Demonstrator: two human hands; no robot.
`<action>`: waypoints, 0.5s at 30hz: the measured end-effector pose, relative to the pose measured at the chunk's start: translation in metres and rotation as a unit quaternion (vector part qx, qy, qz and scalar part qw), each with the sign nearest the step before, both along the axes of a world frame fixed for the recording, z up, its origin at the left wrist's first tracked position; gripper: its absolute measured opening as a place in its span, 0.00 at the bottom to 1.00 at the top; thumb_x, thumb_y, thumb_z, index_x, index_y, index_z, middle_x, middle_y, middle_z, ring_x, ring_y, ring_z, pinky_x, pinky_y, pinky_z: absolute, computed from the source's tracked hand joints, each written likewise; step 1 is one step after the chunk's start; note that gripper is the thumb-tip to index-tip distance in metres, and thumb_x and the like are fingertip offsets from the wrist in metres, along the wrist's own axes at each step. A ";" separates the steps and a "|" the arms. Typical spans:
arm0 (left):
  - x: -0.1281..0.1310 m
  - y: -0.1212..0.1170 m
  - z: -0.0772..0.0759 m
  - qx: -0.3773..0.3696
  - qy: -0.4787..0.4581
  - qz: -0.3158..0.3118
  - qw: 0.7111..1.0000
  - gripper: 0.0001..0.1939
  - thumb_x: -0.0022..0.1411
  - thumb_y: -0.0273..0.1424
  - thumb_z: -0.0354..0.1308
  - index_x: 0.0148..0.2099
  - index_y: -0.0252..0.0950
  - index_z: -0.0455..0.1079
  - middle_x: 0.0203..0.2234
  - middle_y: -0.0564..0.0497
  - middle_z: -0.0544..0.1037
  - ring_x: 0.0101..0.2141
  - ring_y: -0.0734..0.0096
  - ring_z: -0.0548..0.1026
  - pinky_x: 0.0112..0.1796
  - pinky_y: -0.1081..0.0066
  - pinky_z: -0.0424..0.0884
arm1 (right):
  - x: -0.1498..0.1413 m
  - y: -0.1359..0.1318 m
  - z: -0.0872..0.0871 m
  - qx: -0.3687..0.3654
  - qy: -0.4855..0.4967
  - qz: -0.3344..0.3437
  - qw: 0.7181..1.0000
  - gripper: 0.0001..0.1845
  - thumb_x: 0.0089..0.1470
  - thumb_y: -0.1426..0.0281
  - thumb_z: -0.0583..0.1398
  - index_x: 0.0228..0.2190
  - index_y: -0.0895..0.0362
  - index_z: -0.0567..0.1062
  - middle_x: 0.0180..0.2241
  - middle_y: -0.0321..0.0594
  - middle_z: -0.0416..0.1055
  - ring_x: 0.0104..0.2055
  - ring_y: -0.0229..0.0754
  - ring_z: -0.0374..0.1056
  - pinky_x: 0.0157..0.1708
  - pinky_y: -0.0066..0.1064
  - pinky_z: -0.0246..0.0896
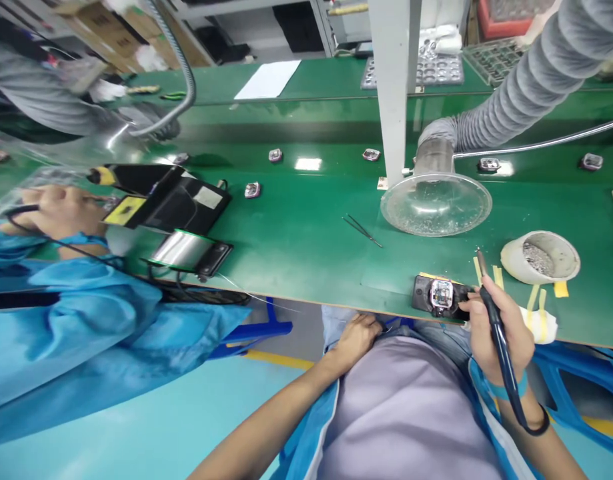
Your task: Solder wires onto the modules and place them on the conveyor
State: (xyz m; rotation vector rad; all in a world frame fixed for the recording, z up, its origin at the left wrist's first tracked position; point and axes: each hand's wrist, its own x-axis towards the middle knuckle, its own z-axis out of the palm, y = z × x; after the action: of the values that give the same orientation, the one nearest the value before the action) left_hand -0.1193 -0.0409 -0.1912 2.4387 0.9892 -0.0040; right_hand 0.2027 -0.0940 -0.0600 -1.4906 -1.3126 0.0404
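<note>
The right hand (512, 340) grips a soldering iron (497, 327) like a pen, its fingers (469, 305) reaching the black jig (423, 293), which sits at the near edge of the green table (311, 200) and holds a small square module (441, 294) steady. The left hand (356, 340) rests curled by the table edge; whether it grasps anything is hard to tell from this angle. Near the jig, a clear fume hood (436, 205) is placed to draw off smoke, and a white cup of metal wool (540, 257) sits within easy reach of the iron
</note>
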 end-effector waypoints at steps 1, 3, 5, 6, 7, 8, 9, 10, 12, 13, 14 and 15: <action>-0.002 -0.003 0.011 0.004 -0.019 -0.003 1.000 0.14 0.81 0.23 0.58 0.45 0.37 0.85 0.38 0.45 0.85 0.42 0.58 0.82 0.49 0.61 0.77 | -0.001 0.000 0.001 -0.001 0.008 -0.008 1.000 0.27 0.74 0.66 0.70 0.70 0.51 0.80 0.54 0.49 0.87 0.47 0.52 0.88 0.52 0.45 0.87; -0.005 -0.011 0.041 0.016 -0.065 -0.012 0.998 0.15 0.84 0.24 0.55 0.52 0.39 0.85 0.43 0.46 0.86 0.45 0.61 0.83 0.51 0.62 0.77 | -0.003 0.001 0.004 -0.007 0.041 -0.017 0.999 0.31 0.73 0.65 0.71 0.72 0.53 0.77 0.52 0.49 0.87 0.46 0.52 0.88 0.50 0.45 0.87; -0.003 -0.016 0.080 0.039 -0.136 -0.022 0.990 0.15 0.85 0.25 0.54 0.57 0.41 0.83 0.46 0.47 0.87 0.46 0.64 0.83 0.51 0.63 0.77 | -0.004 0.003 0.006 0.001 0.089 -0.010 0.996 0.33 0.72 0.65 0.72 0.73 0.55 0.74 0.47 0.47 0.87 0.43 0.50 0.88 0.47 0.42 0.87; 0.001 -0.016 0.101 0.064 -0.199 -0.024 0.978 0.15 0.85 0.23 0.55 0.58 0.40 0.83 0.46 0.47 0.87 0.45 0.64 0.83 0.50 0.64 0.76 | -0.005 0.004 0.007 0.011 0.110 -0.004 0.994 0.33 0.72 0.65 0.73 0.72 0.55 0.74 0.45 0.46 0.87 0.42 0.49 0.88 0.46 0.40 0.86; 0.007 -0.016 0.121 0.095 -0.256 -0.025 0.962 0.15 0.84 0.21 0.56 0.59 0.39 0.82 0.45 0.47 0.87 0.42 0.65 0.82 0.46 0.64 0.75 | -0.005 0.006 0.007 0.023 0.125 0.001 0.992 0.32 0.71 0.65 0.73 0.70 0.56 0.75 0.44 0.45 0.87 0.40 0.49 0.87 0.45 0.39 0.86; 0.014 -0.013 0.139 0.127 -0.295 -0.025 0.947 0.15 0.83 0.20 0.56 0.59 0.38 0.81 0.43 0.47 0.87 0.40 0.66 0.81 0.43 0.65 0.74 | -0.006 0.007 0.007 0.032 0.134 0.004 0.990 0.30 0.70 0.66 0.74 0.68 0.56 0.76 0.43 0.44 0.87 0.39 0.48 0.87 0.44 0.38 0.86; 0.023 -0.010 0.154 0.159 -0.324 -0.026 0.932 0.15 0.82 0.20 0.57 0.60 0.37 0.81 0.42 0.47 0.87 0.38 0.66 0.79 0.41 0.64 0.73 | -0.006 0.008 0.006 0.037 0.138 0.007 0.990 0.29 0.70 0.65 0.75 0.66 0.56 0.77 0.43 0.45 0.87 0.38 0.48 0.87 0.43 0.37 0.86; 0.034 -0.005 0.166 0.183 -0.342 -0.022 0.922 0.15 0.82 0.19 0.57 0.61 0.36 0.81 0.41 0.47 0.87 0.37 0.66 0.79 0.41 0.64 0.73 | -0.006 0.009 0.005 0.036 0.138 0.011 0.990 0.28 0.69 0.65 0.75 0.65 0.56 0.77 0.44 0.45 0.87 0.38 0.48 0.87 0.42 0.37 0.86; 0.055 0.005 0.180 0.213 -0.359 -0.012 0.909 0.16 0.81 0.18 0.57 0.62 0.34 0.81 0.41 0.47 0.87 0.38 0.66 0.80 0.42 0.63 0.74 | -0.006 0.008 0.001 0.029 0.129 0.012 0.991 0.27 0.69 0.64 0.76 0.64 0.55 0.78 0.45 0.46 0.87 0.40 0.49 0.87 0.43 0.39 0.87; 0.066 0.010 0.182 0.222 -0.364 -0.006 0.905 0.17 0.81 0.18 0.57 0.62 0.34 0.81 0.42 0.46 0.88 0.39 0.66 0.81 0.44 0.62 0.75 | -0.005 0.007 -0.001 0.024 0.119 0.009 0.993 0.27 0.69 0.64 0.76 0.64 0.55 0.79 0.45 0.46 0.87 0.42 0.51 0.88 0.46 0.42 0.87; 0.076 0.015 0.181 0.231 -0.367 0.000 0.901 0.17 0.81 0.18 0.57 0.62 0.35 0.81 0.42 0.46 0.88 0.40 0.66 0.82 0.46 0.61 0.75 | -0.005 0.006 -0.002 0.019 0.108 0.005 0.994 0.27 0.70 0.64 0.75 0.64 0.55 0.79 0.47 0.47 0.87 0.44 0.52 0.88 0.49 0.44 0.88; 0.084 0.019 0.179 0.240 -0.367 0.005 0.899 0.17 0.80 0.18 0.57 0.61 0.35 0.81 0.42 0.47 0.88 0.40 0.65 0.82 0.48 0.60 0.76 | -0.004 0.004 -0.003 0.015 0.096 0.001 0.995 0.26 0.70 0.64 0.75 0.64 0.54 0.79 0.47 0.47 0.88 0.46 0.52 0.88 0.52 0.47 0.87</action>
State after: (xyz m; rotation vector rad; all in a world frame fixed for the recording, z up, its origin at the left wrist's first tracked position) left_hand -0.0353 -0.0217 -0.0123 2.4931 0.6891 1.2003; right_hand 0.1985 -0.0897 -0.0628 -1.4239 -1.1550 0.1607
